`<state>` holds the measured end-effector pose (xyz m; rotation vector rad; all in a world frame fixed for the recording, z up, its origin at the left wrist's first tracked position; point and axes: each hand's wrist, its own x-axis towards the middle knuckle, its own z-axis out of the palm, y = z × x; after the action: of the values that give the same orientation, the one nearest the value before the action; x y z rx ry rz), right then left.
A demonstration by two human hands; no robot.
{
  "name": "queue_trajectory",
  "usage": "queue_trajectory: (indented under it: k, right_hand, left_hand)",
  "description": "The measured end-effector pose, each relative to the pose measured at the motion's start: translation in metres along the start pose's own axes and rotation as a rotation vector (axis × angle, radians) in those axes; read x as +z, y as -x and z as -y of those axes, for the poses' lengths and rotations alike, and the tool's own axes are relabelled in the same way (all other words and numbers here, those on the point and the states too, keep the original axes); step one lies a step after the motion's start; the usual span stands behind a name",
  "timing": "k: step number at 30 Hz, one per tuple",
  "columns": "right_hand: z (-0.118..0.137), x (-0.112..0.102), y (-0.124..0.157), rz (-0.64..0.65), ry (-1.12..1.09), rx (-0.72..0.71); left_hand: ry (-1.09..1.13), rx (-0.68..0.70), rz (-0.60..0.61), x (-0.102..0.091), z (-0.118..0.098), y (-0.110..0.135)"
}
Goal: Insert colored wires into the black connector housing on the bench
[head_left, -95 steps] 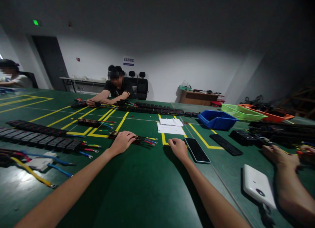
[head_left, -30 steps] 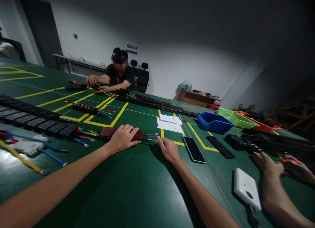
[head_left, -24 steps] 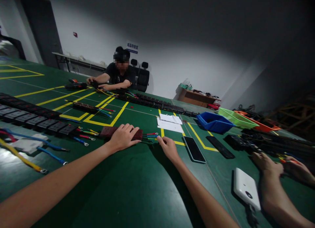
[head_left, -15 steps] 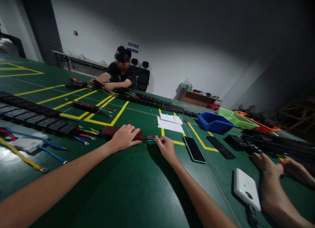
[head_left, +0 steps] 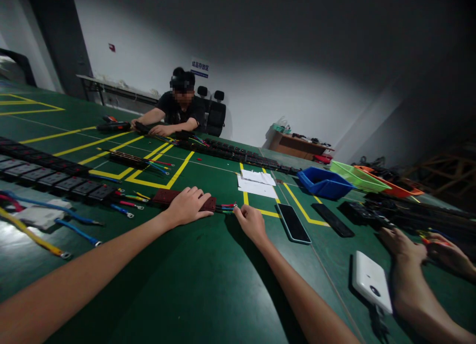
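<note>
Across a long dark red block (head_left: 162, 197) lies my left hand (head_left: 189, 205), its fingers over the far side and its thumb along the near edge. Coloured wires (head_left: 225, 206) in red, blue and green come out of the block's right end and carry metal terminals. My right hand (head_left: 251, 222) pinches these wires near their tips between thumb and forefinger. More wires (head_left: 139, 197), yellow and green with ring terminals, stick out at the block's left end.
A phone (head_left: 293, 223), papers (head_left: 256, 183) and a blue bin (head_left: 324, 183) lie to the right. A power bank (head_left: 372, 281) is near a co-worker's hands (head_left: 403, 247). Black modules (head_left: 67, 185) line the left. Opposite sits another person (head_left: 180, 106) handling a black part.
My hands stay almost where they were on the block and wires. The person opposite has lowered the black part slightly, and the co-worker's hand at the right has shifted a little.
</note>
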<state>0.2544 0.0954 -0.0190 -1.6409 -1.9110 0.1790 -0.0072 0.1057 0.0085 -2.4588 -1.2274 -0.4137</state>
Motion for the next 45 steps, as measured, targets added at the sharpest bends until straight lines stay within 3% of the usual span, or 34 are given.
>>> queue_trajectory:
  k: [9,14,18,34,45]
  right_hand:
    - [0.009,-0.007,0.005,-0.085,0.089,0.124]
    - [0.006,-0.004,0.006,-0.188,0.042,-0.009]
    - [0.004,-0.004,0.006,-0.194,-0.105,-0.141]
    - [0.008,-0.009,0.009,-0.214,-0.167,-0.095]
    - [0.009,-0.006,0.013,-0.362,-0.080,-0.141]
  left_hand:
    - [0.010,-0.005,0.014,0.001,0.003,-0.001]
    - [0.016,-0.016,0.011,0.001,0.003,-0.001]
    - [0.013,-0.014,0.012,0.002,0.004,-0.001]
    - [0.000,-0.018,0.025,0.000,0.004,-0.001]
    - [-0.054,-0.052,-0.104,-0.009,0.000,0.005]
